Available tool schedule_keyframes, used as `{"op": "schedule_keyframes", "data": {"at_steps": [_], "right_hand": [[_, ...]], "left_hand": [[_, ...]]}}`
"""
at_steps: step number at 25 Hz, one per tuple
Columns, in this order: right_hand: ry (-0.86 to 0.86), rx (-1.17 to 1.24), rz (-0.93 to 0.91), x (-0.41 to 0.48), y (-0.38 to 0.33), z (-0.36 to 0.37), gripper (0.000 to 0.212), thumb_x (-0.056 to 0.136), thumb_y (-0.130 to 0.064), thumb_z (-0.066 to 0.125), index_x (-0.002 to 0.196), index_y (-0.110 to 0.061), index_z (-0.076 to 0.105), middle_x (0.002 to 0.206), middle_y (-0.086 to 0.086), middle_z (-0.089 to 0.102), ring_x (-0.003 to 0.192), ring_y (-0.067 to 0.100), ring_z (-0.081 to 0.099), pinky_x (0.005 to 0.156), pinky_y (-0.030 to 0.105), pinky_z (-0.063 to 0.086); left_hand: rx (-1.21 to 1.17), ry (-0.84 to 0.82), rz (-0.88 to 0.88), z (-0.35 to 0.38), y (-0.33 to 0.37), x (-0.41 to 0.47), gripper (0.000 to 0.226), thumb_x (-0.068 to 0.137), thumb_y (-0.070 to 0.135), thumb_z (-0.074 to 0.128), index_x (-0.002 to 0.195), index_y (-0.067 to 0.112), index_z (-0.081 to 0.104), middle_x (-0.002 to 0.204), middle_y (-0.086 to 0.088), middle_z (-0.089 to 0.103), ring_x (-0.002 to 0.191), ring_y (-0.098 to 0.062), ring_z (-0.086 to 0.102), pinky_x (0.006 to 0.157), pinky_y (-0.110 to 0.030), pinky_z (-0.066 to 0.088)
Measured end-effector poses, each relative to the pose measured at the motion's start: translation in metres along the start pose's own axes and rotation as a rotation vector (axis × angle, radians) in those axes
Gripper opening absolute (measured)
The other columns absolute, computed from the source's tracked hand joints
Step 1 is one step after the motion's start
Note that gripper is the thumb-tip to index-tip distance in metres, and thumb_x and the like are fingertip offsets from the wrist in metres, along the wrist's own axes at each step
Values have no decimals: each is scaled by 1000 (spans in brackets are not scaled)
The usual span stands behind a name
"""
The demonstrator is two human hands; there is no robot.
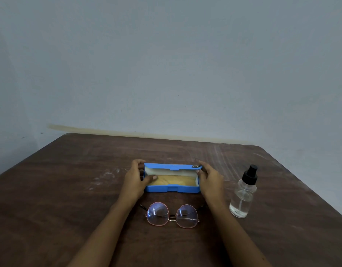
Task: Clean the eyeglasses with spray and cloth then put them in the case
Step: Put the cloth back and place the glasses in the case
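A pale blue-grey wall (166, 64) rises behind a dark brown wooden bench (70, 189) whose top is streaked with whitish scuffs.

In the head view, a blue eyeglass case (172, 189) sits at the middle of the bench with its lid raised, showing a white lining and a yellow cloth (176, 181) lying inside. The left hand (134, 180) grips the case's left end, fingers curled round the lid's edge and thumb resting over the rim onto the cloth. The right hand (208, 178) grips the right end in the same way, thumb at the rim.

The round-lensed eyeglasses (172, 214) lie on the bench just nearer the person than the case, between the two forearms, touched by neither hand. A clear spray bottle (242, 195) with a black pump top stands upright to the right, apart from the right hand.
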State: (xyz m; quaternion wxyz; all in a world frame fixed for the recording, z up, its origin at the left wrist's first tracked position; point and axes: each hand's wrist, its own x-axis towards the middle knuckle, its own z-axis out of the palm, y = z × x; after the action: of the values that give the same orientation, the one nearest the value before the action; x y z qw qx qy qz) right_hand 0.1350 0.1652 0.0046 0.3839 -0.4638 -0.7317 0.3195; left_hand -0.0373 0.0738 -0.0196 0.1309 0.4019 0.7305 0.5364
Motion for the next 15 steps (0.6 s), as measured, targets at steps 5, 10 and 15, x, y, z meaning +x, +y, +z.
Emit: {"op": "schedule_keyframes", "data": {"at_steps": [5, 10, 15], "right_hand": [[48, 81, -1, 6, 3, 4, 25, 91, -9, 51, 113, -4, 62, 100, 14, 67, 85, 19, 57, 62, 19, 38], [48, 178, 82, 17, 6, 9, 24, 90, -18, 55, 109, -5, 62, 89, 16, 68, 83, 21, 60, 76, 31, 46], [61, 212, 146, 24, 7, 15, 29, 88, -27, 58, 110, -8, 63, 85, 9, 69, 94, 24, 63, 87, 45, 51]], "left_hand": [[-36, 29, 57, 0, -7, 2, 46, 71, 10, 74, 95, 15, 35, 100, -6, 50, 97, -22, 51, 78, -29, 40], [17, 0, 94, 0, -14, 9, 34, 71, 12, 74, 86, 23, 45, 101, -5, 55, 98, -23, 53, 80, -31, 42], [41, 4, 108, 2, -14, 9, 37, 73, 12, 71, 104, 14, 51, 110, -1, 51, 105, -16, 49, 86, -28, 41]]}}
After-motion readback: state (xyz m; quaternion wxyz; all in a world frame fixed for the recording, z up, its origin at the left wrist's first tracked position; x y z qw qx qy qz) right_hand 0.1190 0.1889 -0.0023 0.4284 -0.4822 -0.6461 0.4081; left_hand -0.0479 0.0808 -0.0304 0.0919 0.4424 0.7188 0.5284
